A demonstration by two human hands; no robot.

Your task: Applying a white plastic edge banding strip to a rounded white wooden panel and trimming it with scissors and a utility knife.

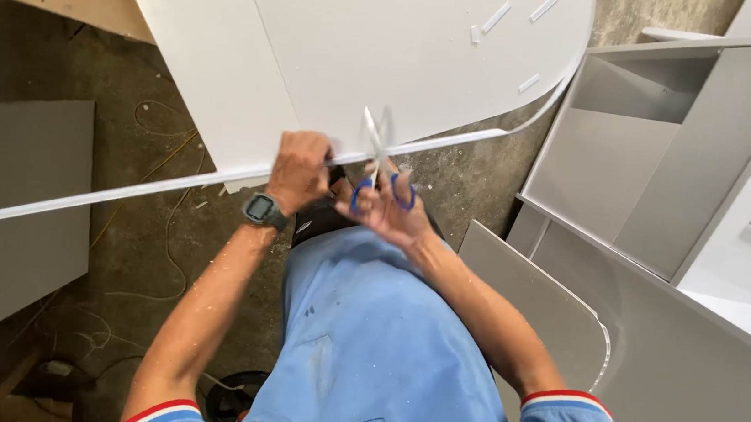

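Blue shirt (380, 358) nearest, left hand (298, 171) gripping white edge strip (121, 186), right hand (389, 208) fingers through seemingly open scissors (378, 161) at strip

Seen from above, my left hand (300, 169), a grey digital watch (263, 210) on its wrist, grips a long white edging strip (102, 193) at the centre of the frame. The strip runs from the left edge up around the curved rim of a large white panel (364, 45) at the top. My right hand (391, 208) works blue-handled scissors (378, 161), blades parted at the strip. A grey open cabinet (665, 156) stands at upper right.
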